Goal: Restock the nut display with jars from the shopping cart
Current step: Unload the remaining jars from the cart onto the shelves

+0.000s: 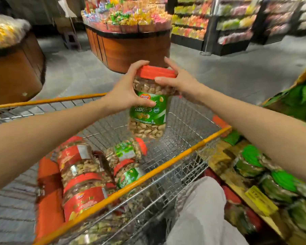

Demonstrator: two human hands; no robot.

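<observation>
Currently held upright above the shopping cart: pistachio jar, left hand and right hand clasping its lid end. Nut display lying rightward, nearer the right hand.

Wire shopping cart, orange rim: red-lidded nut jars lying on sides inside.

Clear pistachio jar, red lid, green label, upright in the air above wire shopping cart; more red-lidded jars lying inside; green-labelled nut display beside.
</observation>
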